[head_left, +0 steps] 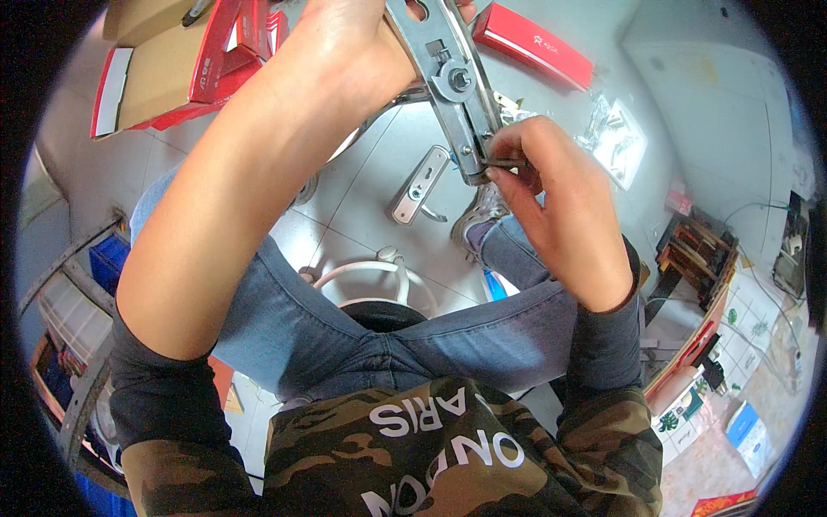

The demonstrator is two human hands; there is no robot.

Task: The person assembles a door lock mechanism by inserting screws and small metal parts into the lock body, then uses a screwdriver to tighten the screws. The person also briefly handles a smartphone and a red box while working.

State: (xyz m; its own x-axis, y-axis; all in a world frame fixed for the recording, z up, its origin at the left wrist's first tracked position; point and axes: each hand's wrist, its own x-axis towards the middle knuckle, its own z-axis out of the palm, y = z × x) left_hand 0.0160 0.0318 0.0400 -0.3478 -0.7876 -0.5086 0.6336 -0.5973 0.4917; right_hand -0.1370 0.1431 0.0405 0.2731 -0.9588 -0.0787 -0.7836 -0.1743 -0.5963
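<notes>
a long metal plate [451, 114] tilts between our left hand [388, 45] and right hand [556, 185]
our left hand, partly cut off by the upper edge, grips the plate's upper part from behind; our right, at its lower end, pinches a slim dark piece [508, 162]. we judge the plate stiff, fairly heavy and slick on its smooth face, so the long edges seem the surest hold, clear of the round fitting [457, 80].

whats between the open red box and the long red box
In the head view, the left hand and the metal plate it holds come between them.
</notes>
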